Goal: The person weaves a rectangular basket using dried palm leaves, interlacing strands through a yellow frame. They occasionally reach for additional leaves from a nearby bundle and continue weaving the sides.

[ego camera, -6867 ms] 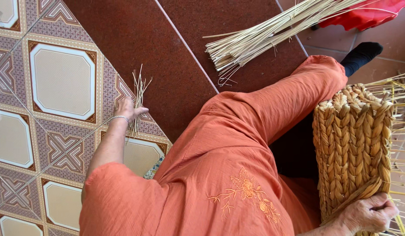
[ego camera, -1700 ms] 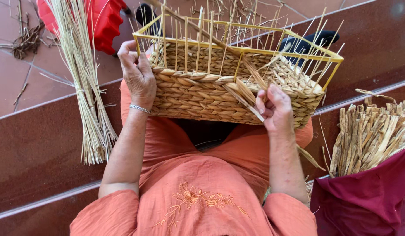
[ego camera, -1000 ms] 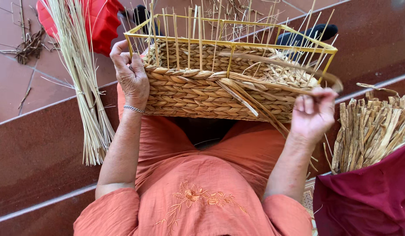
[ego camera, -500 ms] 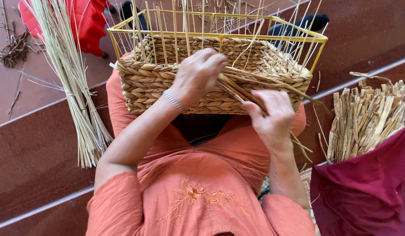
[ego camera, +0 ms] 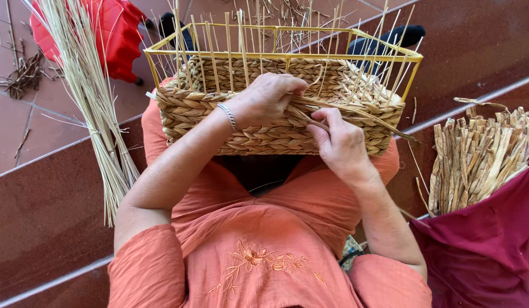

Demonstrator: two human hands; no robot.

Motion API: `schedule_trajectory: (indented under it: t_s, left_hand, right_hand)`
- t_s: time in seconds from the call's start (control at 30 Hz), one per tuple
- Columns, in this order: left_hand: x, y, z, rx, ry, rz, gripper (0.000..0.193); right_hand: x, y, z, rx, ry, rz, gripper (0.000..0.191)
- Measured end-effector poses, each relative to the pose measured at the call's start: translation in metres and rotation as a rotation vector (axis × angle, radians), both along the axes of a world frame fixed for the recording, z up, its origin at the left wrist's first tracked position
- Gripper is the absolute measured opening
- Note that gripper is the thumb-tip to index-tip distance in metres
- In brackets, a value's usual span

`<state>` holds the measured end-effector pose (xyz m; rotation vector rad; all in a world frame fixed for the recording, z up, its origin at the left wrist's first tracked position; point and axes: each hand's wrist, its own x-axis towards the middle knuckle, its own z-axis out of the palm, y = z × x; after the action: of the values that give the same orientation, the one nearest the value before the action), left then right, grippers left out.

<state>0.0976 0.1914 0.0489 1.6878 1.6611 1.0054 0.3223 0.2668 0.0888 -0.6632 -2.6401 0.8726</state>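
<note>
Both hands work the near wall of the half-woven basket (ego camera: 276, 114) on the lap: left hand (ego camera: 267, 97) curled over the braided rim, right hand (ego camera: 338, 142) pinching a flat weaving strand (ego camera: 355, 111). Reed bundle (ego camera: 90, 97) crowds left; strips in a maroon bag (ego camera: 481, 154) crowd right.

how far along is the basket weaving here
Done: braided rows cover the lower part of the basket wall. In hand: the left hand and right hand work a strand at the top row. Left: the upper yellow frame and bare upright stakes remain unwoven.
</note>
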Motion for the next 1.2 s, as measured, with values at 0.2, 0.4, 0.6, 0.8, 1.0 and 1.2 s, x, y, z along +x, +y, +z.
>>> schedule_trajectory:
  t_s: [0.2,0.4,0.6,0.8,1.0,1.2]
  left_hand:
    - [-0.010,-0.009,0.011,-0.069,-0.008,-0.219,0.067]
    - [-0.008,-0.013,0.011,-0.045,-0.020,-0.197,0.072]
    - [-0.009,-0.009,0.008,-0.093,-0.054,-0.177,0.067]
    - [-0.003,-0.012,0.024,-0.090,-0.079,-0.145,0.064]
    - [0.027,-0.014,0.029,-0.193,0.168,0.011,0.040]
    - [0.042,-0.023,0.007,0.247,0.180,0.215,0.033]
  right_hand:
    - [-0.019,-0.001,0.039,0.431,0.060,0.079,0.014]
    - [-0.022,0.001,0.038,0.420,-0.172,0.144,0.026]
    - [-0.009,-0.006,0.023,0.351,-0.102,0.087,0.025]
    - [-0.034,0.002,0.037,0.864,0.022,0.182,0.016]
    - [-0.061,0.040,0.073,0.127,-0.601,0.157,0.013]
    - [-0.060,0.076,0.064,-0.373,-0.556,0.076,0.015]
